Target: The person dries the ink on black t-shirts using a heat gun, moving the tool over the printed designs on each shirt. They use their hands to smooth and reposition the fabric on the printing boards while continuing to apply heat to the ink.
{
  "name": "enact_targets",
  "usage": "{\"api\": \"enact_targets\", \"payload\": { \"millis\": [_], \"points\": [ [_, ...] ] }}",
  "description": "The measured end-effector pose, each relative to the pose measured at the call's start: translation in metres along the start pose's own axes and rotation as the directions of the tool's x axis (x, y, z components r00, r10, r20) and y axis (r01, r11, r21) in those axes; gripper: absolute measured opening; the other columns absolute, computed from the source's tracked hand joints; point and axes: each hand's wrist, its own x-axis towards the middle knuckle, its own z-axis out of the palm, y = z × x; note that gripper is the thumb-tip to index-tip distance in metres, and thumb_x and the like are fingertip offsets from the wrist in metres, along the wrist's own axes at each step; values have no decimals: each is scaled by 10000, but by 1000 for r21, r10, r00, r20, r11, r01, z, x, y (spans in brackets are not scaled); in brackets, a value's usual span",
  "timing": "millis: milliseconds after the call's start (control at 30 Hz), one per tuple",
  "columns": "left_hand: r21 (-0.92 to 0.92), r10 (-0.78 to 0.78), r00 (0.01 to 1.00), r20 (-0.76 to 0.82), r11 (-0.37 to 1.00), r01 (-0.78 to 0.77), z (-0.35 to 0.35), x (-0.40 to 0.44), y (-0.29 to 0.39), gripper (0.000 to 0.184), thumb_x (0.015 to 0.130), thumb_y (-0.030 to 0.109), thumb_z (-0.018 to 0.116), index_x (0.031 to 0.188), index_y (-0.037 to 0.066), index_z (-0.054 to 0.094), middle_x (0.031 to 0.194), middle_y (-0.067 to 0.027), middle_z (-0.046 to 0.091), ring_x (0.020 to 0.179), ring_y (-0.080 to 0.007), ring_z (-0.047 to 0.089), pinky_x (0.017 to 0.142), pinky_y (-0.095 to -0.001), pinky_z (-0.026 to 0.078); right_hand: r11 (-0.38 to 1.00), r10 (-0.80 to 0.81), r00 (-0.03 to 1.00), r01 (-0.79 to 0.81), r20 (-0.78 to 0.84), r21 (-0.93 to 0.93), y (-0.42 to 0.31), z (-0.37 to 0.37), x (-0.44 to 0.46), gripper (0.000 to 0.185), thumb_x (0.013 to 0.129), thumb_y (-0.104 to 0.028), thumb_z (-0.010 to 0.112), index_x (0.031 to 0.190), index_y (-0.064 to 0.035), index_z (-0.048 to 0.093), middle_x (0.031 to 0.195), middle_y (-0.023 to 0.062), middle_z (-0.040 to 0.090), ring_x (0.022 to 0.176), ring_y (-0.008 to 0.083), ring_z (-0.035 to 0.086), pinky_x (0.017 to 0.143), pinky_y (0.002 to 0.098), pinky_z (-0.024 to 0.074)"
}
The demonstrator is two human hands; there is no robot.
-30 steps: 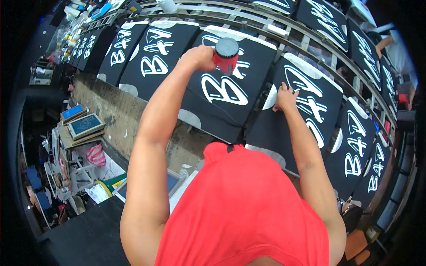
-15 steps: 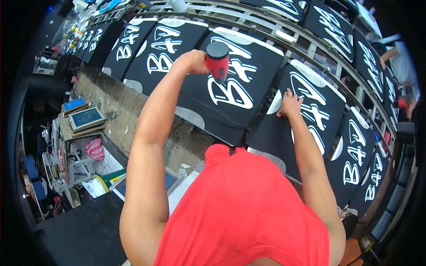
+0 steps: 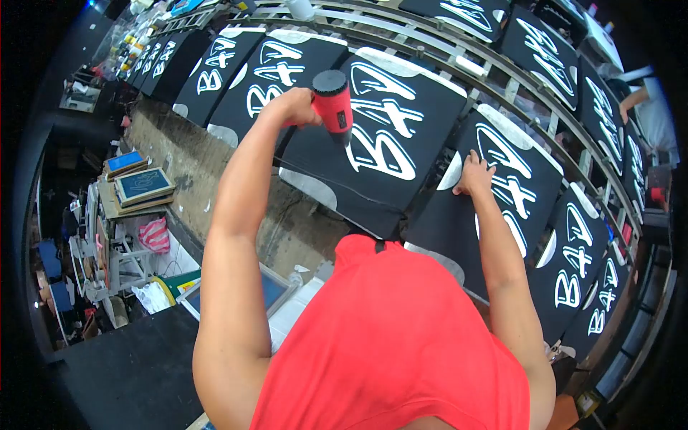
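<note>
My left hand (image 3: 298,107) grips a red heat gun (image 3: 334,115) by its handle. The gun's dark nozzle points down over the left edge of white "BAD" lettering on a black fabric panel (image 3: 337,175). Further right, my right hand (image 3: 474,175) lies on the neighbouring black panel (image 3: 437,222), next to its lettering and a pale patch (image 3: 451,172). Those fingers are spread and hold nothing. Whether the nozzle touches the fabric I cannot tell.
More printed black panels (image 3: 215,68) line the long bench on both sides. Metal rails (image 3: 401,44) run behind them. Another person's hand (image 3: 631,100) is at the far right, near further panels. Framed screens (image 3: 143,185) sit on a stand at left.
My left hand and the heat gun have shifted left and slightly down over the panel, uncovering more lettering. My right hand stays on its panel, fingers spread. The view has shifted slightly.
</note>
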Motion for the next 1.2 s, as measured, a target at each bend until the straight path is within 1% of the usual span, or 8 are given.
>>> {"api": "enact_targets", "payload": {
  "millis": [133,267,400,833,900,933,1167,1200],
  "points": [
    [212,118,969,-217,975,-71,22,-13,0,345,708,247,750,938,-8,724,861,-180,743,769,-285,737,730,-397,582,1000,-3,1000,3,18,-6,0,0,-1,1118,562,-329,962,1488,-22,415,1625,59,301,1415,339,399,1128,648,305],
    [-8,-26,991,132,1000,28,11,-58,33,394,705,275,737,978,-9,724,897,-211,733,831,-338,725,770,-415,575,1000,-5,1000,5,18,-2,0,-2,-3,1121,568,-333,959,1493,-22,408,1629,56,295,1415,340,399,1126,646,306],
    [112,117,989,-87,988,-107,36,-51,20,374,705,270,744,982,19,734,901,-193,738,848,-329,726,797,-409,571,1000,-6,1000,6,20,1,-1,-2,-4,1117,571,-338,958,1491,-22,409,1628,56,295,1412,341,404,1128,648,308],
    [151,224,973,-63,965,-212,43,-26,57,410,706,334,757,953,7,738,906,-203,736,880,-342,719,811,-420,566,1000,2,1000,-3,28,20,0,-2,-4,1135,577,-331,957,1511,-31,386,1641,47,274,1428,340,387,1131,645,308],
    [4,166,979,119,986,-168,40,-23,68,406,708,330,748,954,7,739,930,-211,736,921,-368,710,826,-431,562,1000,8,1000,-9,28,18,0,-3,-4,1139,576,-332,957,1514,-33,383,1641,47,274,1429,339,386,1131,645,308],
    [96,263,964,-39,961,-259,48,-20,66,396,711,328,746,950,12,741,920,-209,737,905,-364,713,815,-433,565,1000,11,999,-12,30,15,0,-3,-4,1143,576,-332,957,1517,-35,380,1641,47,273,1430,338,384,1131,645,308],
    [131,170,985,15,977,-170,37,3,60,399,718,333,733,973,26,744,998,-222,728,988,-362,698,883,-444,553,1000,6,1000,-6,28,16,-1,-2,-3,1142,573,-330,958,1514,-33,383,1640,49,275,1429,342,384,1133,646,307],
    [139,175,980,-92,977,-162,38,6,54,392,707,317,743,967,23,743,983,-228,725,975,-373,697,872,-444,553,1000,5,1000,-6,25,19,0,-1,-2,1138,572,-325,958,1511,-30,388,1639,51,278,1427,344,386,1131,648,309]
  ]
}}
